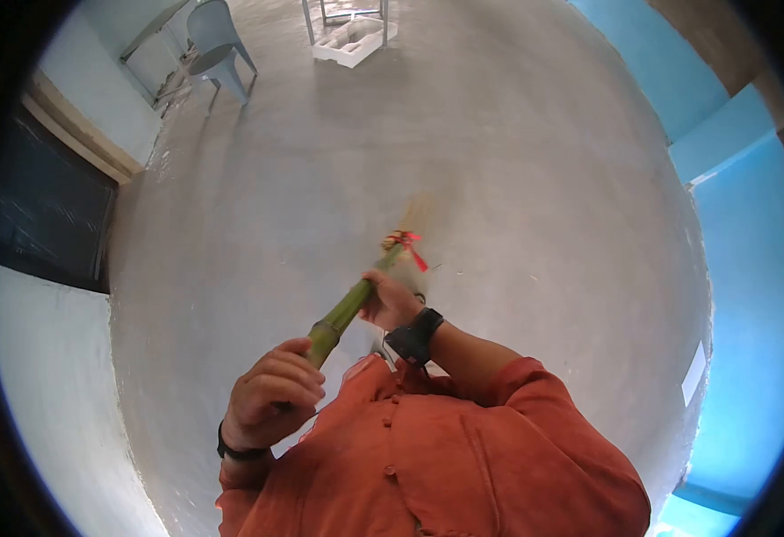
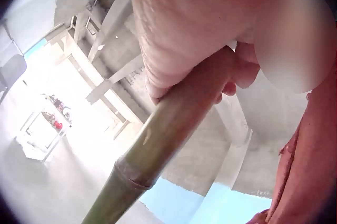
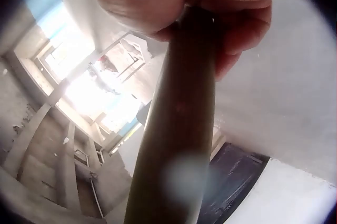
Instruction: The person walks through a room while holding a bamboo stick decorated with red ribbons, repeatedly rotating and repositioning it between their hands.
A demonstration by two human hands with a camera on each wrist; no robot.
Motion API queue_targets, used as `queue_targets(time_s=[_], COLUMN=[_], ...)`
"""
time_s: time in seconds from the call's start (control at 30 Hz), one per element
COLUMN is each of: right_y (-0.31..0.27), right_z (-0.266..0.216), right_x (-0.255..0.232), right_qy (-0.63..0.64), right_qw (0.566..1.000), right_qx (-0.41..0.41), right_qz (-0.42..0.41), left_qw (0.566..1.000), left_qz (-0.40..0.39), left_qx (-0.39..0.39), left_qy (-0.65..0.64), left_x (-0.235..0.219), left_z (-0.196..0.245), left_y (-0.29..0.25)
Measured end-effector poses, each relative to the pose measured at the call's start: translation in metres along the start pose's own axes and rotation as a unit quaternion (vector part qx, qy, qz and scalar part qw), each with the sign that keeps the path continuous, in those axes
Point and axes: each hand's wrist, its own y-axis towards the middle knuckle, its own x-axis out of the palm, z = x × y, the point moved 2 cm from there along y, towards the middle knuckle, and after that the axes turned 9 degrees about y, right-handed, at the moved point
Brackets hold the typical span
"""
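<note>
A broom with a thick green bamboo handle [image 1: 344,313] slants across the front of the body in the head view. My left hand [image 1: 275,394] grips the handle near its upper end; the left wrist view shows the palm and fingers wrapped about the bamboo [image 2: 163,124]. Lower down the handle, my right hand [image 1: 392,300] curls its fingers round it, as the right wrist view also shows at close range. Beyond that hand sit a pale binding and a red ribbon [image 1: 419,257]. The straw-coloured bristles [image 1: 417,215] are blurred, pointing away over the grey floor.
Small bits of debris lie on the concrete floor [image 1: 499,179] by the bristles. A grey plastic chair [image 1: 215,54] stands at the back left, near a white foam box [image 1: 353,43] under a metal-legged stand. Blue walls run along the right, a dark panel [image 1: 47,210] at left.
</note>
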Motion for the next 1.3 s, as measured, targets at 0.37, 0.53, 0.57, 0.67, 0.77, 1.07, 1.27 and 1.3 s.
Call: queue_targets(time_s=[0.37,0.53,0.57,0.67,0.77,1.07,1.27,1.3], right_y=[0.121,0.111,0.112,0.102,0.072,-0.028,-0.043,-0.041], right_z=[-0.061,-0.145,-0.160,-0.204,-0.240,-0.241,-0.176,-0.161], right_x=[0.025,0.010,0.003,-0.018,-0.015,-0.009,-0.061,-0.078], right_qy=[0.032,0.021,0.029,0.060,0.042,0.261,0.405,0.426], right_qw=[0.996,0.989,0.988,0.979,0.970,0.876,0.779,0.766], right_qx=[-0.010,-0.083,-0.088,-0.147,-0.222,-0.404,-0.461,-0.462], right_qz=[0.083,0.123,0.125,0.126,0.085,0.036,0.126,0.135], left_qw=[0.987,0.989,0.989,0.987,0.982,0.950,0.896,0.877], left_qz=[-0.129,-0.132,-0.135,-0.150,-0.167,-0.227,-0.332,-0.361], left_qx=[0.074,0.070,0.064,0.041,0.028,0.203,0.296,0.315], left_qy=[0.058,0.002,-0.012,-0.050,-0.084,-0.069,0.005,0.044], left_x=[0.005,0.009,0.011,0.023,0.026,0.044,0.080,0.089], left_z=[-0.075,-0.107,-0.114,-0.136,-0.147,-0.162,-0.186,-0.192], left_y=[0.148,0.205,0.211,0.229,0.247,0.319,0.369,0.375])
